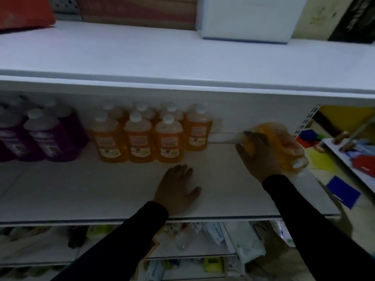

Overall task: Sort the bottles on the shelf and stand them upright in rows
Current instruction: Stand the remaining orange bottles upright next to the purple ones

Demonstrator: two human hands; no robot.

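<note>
Several orange bottles point(169, 138) with white caps stand upright in rows at the back middle of the white shelf point(101, 195). Purple bottles point(50, 138) stand in a group at the left. At the right end another orange bottle point(288, 142) lies on its side, cap toward me, and my right hand point(257, 155) grips its body. Just in front of the orange rows, my left hand point(178, 187) rests flat on the bare shelf board with fingers spread and nothing in it.
An upper shelf point(182, 57) overhangs the bottles, carrying a white box point(247, 19) and a red item point(24, 13). Below the shelf edge lie packaged goods point(213, 240). To the right stands another rack with colourful items point(345, 151).
</note>
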